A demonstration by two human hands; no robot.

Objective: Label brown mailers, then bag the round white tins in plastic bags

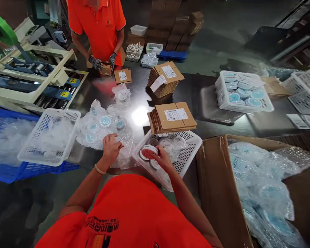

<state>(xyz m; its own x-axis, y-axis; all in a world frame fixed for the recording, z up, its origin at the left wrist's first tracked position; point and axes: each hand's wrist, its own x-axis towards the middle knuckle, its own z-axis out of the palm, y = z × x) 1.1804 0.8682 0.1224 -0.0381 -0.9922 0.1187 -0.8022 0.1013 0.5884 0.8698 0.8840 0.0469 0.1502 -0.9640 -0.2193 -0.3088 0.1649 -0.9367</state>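
Observation:
My right hand (163, 159) is closed on a round, flat container (149, 151) with a white rim and reddish face, above the front of a white basket (187, 162) that holds more round containers and clear wrapping. My left hand (111, 148) has its fingers bent together at the edge of clear bubble wrap (125, 146); what it pinches is too small to make out. Just beyond that hand, several wrapped containers with pale blue labels (105, 121) lie on the metal table (136, 93).
Stacks of flat cardboard (175, 117) stand behind the basket. An open carton (214, 172) of wrapped items is at right, another basket (244, 108) beyond. At left are a basket of clear wrapping (49, 160) and a machine (49, 75). A gloved person (98, 27) works opposite.

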